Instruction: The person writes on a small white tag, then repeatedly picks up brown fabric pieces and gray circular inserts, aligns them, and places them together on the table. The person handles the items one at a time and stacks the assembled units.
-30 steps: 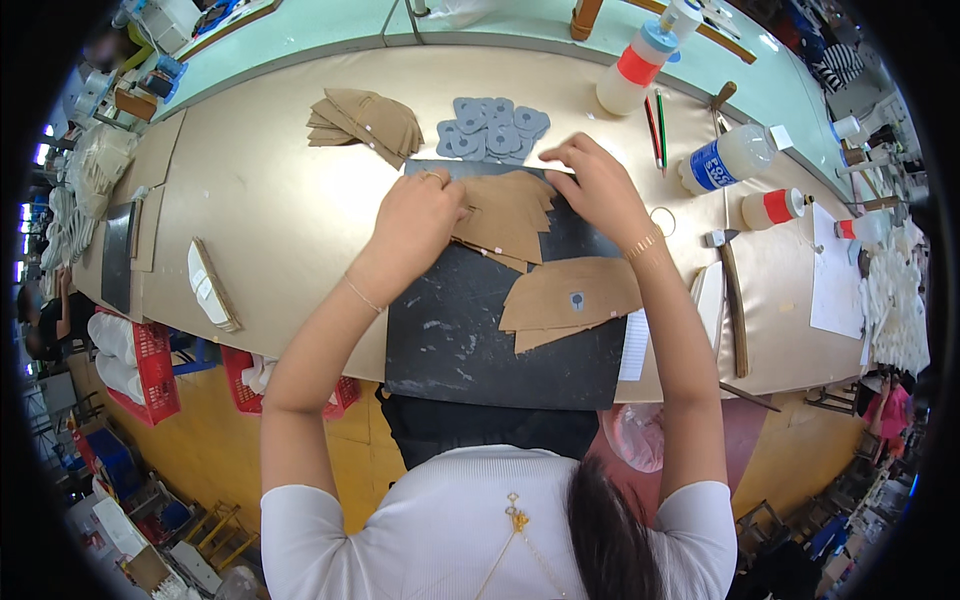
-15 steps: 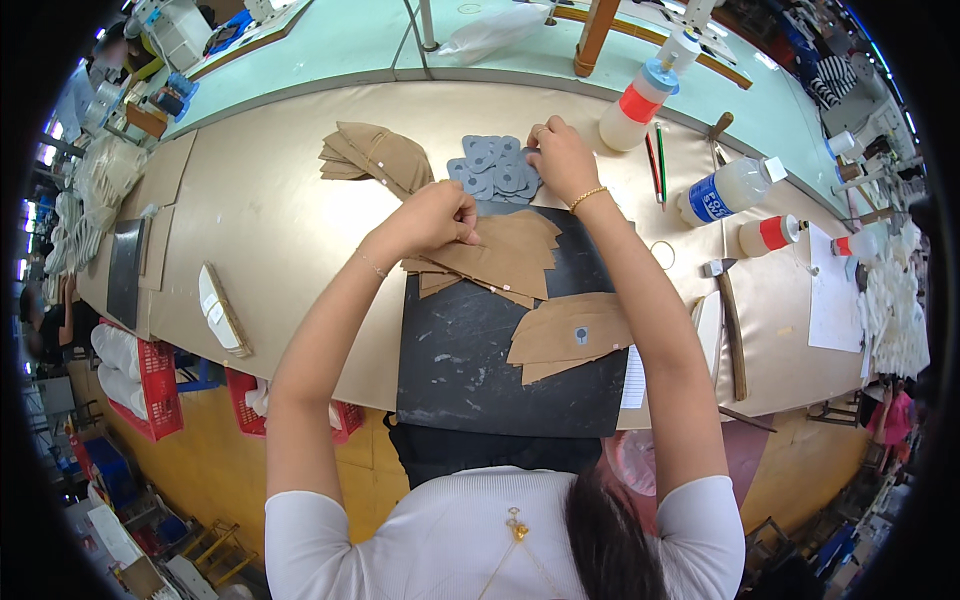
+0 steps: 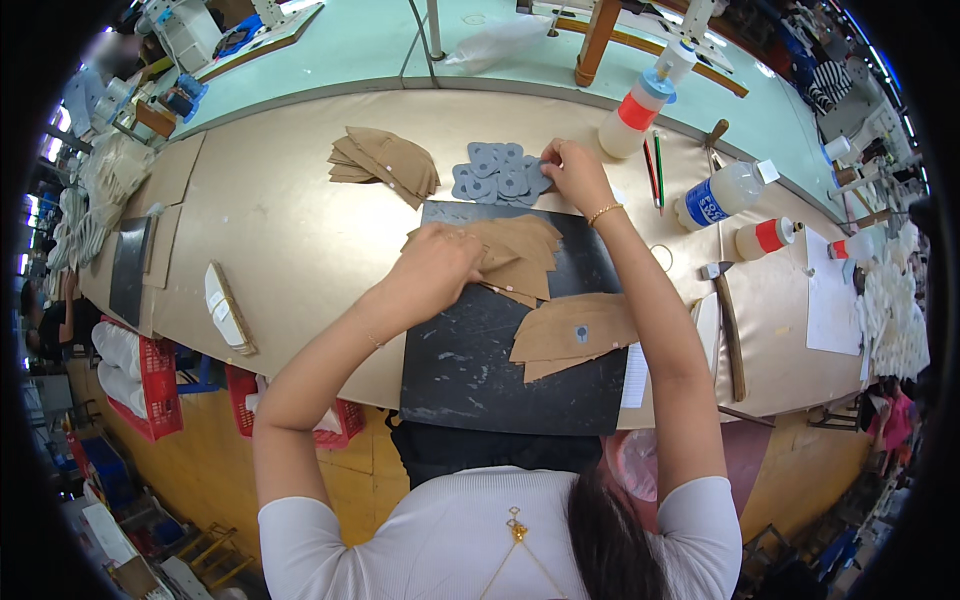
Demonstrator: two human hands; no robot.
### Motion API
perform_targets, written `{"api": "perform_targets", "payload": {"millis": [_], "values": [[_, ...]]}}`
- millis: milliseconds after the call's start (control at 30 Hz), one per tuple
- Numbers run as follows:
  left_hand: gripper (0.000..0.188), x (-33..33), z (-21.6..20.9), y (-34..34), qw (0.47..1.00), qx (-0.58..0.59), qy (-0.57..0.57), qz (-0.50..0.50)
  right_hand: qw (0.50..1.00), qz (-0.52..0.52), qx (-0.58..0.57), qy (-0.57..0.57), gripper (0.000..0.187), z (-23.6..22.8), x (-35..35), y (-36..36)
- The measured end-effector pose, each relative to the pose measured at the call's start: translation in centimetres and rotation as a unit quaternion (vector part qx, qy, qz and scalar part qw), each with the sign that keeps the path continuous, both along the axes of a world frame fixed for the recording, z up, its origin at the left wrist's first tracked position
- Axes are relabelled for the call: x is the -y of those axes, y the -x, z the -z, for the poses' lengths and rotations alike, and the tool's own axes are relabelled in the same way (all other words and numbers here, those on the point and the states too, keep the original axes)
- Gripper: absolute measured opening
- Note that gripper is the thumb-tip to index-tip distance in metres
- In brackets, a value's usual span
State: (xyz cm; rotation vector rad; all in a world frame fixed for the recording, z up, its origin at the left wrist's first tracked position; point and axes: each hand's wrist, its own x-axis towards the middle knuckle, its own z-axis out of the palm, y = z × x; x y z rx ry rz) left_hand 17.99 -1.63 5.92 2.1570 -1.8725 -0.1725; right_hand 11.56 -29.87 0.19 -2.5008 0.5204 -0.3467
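My left hand [image 3: 437,268] presses flat on tan pieces [image 3: 520,255] at centre; my right hand [image 3: 572,172] pinches a grey patch [image 3: 505,180] above. White bottle [image 3: 722,190], blue label, upper right.

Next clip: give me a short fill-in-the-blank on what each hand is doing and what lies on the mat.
1. The left hand presses on a stack of tan pieces lying on the ____ mat.
2. The right hand reaches the pile of ____ patches beyond the mat.
3. A single tan piece nearer the person carries one small ____ patch.

Missing words: black; grey; grey
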Motion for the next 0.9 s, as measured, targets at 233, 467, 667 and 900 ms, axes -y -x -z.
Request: {"api": "perform_targets", "payload": {"millis": [233,467,667,900], "values": [[0.018,-0.4,-2.0,4.1,0.98,-0.144,-0.094,-0.096,0.991,-0.012,0.025,0.134,0.019,0.5,-1.9,0.8],[0.019,-0.3,0.8,4.0,0.941,-0.28,0.041,-0.184,0.997,-0.022,0.007,0.07,0.023,0.9,-1.6,1.3],[0.012,0.6,2.2,4.3,0.985,-0.115,0.086,-0.099,0.999,-0.025,-0.008,0.019,0.023,0.8,-1.2,1.6],[0.014,-0.5,-1.3,4.0,0.952,-0.297,-0.048,-0.058,0.999,-0.031,-0.026,0.034,0.025,0.1,-2.0,2.7]]}}
